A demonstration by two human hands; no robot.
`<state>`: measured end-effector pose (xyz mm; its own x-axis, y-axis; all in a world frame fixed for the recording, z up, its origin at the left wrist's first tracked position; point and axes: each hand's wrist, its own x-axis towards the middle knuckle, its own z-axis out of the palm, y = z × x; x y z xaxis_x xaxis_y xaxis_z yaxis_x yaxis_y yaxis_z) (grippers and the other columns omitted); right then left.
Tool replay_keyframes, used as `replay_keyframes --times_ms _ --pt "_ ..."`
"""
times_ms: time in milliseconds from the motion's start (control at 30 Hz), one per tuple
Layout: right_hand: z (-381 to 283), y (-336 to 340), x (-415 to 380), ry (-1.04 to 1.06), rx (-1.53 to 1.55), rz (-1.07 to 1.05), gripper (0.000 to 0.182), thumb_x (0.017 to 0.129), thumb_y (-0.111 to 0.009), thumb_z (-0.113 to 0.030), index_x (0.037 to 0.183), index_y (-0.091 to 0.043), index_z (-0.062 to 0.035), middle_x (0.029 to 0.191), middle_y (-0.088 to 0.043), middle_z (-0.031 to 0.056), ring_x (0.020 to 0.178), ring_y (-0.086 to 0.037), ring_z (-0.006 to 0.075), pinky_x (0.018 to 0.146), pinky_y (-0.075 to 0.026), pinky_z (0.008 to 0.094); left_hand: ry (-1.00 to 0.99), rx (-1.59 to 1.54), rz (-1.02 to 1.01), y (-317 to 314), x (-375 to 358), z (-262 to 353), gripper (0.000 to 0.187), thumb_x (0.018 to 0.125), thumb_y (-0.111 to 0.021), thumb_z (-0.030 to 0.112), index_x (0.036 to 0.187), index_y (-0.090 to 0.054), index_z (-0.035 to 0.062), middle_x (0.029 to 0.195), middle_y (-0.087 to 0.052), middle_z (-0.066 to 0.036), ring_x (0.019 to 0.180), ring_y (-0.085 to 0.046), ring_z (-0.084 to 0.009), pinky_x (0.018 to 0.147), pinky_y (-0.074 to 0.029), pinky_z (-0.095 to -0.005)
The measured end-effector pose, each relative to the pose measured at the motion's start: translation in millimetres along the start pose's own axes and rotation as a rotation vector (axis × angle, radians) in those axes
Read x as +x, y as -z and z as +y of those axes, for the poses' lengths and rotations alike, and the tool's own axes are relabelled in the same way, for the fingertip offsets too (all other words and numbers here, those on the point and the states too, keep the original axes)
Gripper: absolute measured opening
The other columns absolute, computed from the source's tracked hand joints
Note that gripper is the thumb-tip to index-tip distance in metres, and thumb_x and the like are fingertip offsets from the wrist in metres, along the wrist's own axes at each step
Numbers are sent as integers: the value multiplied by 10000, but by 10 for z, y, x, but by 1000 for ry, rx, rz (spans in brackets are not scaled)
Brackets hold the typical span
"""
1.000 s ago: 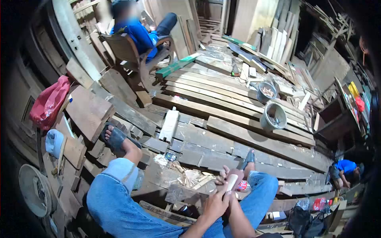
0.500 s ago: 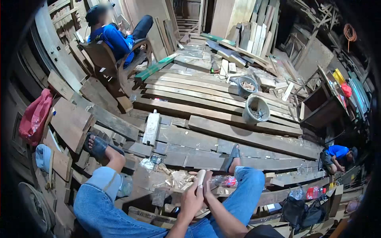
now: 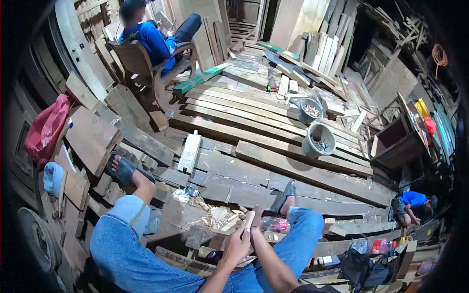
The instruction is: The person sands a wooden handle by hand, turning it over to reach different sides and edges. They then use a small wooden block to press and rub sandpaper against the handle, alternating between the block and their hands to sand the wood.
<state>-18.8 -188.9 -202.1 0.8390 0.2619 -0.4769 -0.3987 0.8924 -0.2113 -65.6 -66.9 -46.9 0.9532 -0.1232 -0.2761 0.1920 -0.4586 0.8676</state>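
My left hand is closed around a small pale wooden piece, which points up and away from me between my knees. Pressed close beside it, my right hand grips a flat brown piece against the wood; its exact kind is too small to tell. Just beyond my hands lies a heap of wood offcuts. A clear plastic bottle with a red label lies on its side to the right of them.
Long beams cross the floor ahead. Two buckets hold scraps. A white block sits left of centre. One person sits in a wooden chair; another person crouches at right. A black bag lies nearby.
The view has shifted slightly, so the background sits a little further right. Both hands stay together, and the pale and brown pieces now appear tilted further right.
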Motion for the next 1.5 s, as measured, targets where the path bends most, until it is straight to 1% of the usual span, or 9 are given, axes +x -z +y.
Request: replay_keyframes --times_ms 300,500,567,867,1167,1300,1367,1433,1500 --pt "-78 -117 -64 302 -371 440 852 826 -480 -866 1085 -635 -69 760 -565 15 657 -562 189 574 -487 370 56 78 -91 1 -116 148 499 997 -477 317 1424 -532 64 979 -667 -347 953 -650 -512 849 -519 -542" --pt "-13 -703 -465 126 -414 588 883 777 -514 -895 1038 -670 -66 779 -576 41 702 -577 212 631 -506 367 97 -2 -109 68 -32 102 500 1011 -471 360 1431 -535 96 933 -682 -324 927 -671 -484 820 -529 -513" --pt "-156 -217 -269 177 -334 475 879 851 -433 -867 1086 -675 -54 831 -610 58 752 -591 214 678 -514 388 185 -33 -205 156 -128 441 490 1018 -475 310 1450 -512 81 1137 -658 -330 1091 -645 -461 948 -497 -466" --pt "89 452 -26 294 -436 470 902 873 -341 -877 1045 -644 -45 876 -636 92 776 -616 224 701 -530 444 107 113 -157 101 -121 285 517 1000 -469 360 1427 -533 77 981 -666 -353 952 -645 -532 872 -514 -566" --pt "189 -293 -154 205 -279 436 797 814 -416 -912 918 -598 -143 755 -490 -12 651 -509 146 567 -457 339 181 95 -208 112 -10 172 525 1032 -413 364 1515 -426 158 1144 -650 -338 1078 -614 -518 969 -487 -525" --pt "1 -271 76 480 -292 610 549 953 -583 -617 958 -659 -73 829 -657 37 679 -573 127 657 -479 295 111 -12 -182 110 -3 131 503 1035 -426 333 1498 -455 139 1123 -683 -286 1041 -666 -428 938 -511 -474" --pt "129 -567 -135 573 -839 536 502 1002 -560 -538 966 -660 -47 846 -636 28 768 -558 113 710 -466 300 251 -135 -225 97 144 -130 494 1037 -438 317 1487 -473 116 1067 -712 -227 952 -702 -328 874 -533 -426" --pt "290 -718 -237 582 -920 519 432 1001 -595 -452 933 -629 -27 795 -582 15 748 -512 125 672 -436 330 570 -471 -385 297 205 -161 472 1068 -415 318 1432 -526 40 883 -591 -24 728 -505 -91 666 -452 -274" --pt "235 -838 -265 607 -963 548 442 992 -608 -457 928 -614 -20 803 -577 21 749 -500 124 672 -432 334 450 -591 -184 131 114 -128 465 1077 -407 340 1410 -546 47 791 -550 14 674 -487 -85 600 -426 -267"
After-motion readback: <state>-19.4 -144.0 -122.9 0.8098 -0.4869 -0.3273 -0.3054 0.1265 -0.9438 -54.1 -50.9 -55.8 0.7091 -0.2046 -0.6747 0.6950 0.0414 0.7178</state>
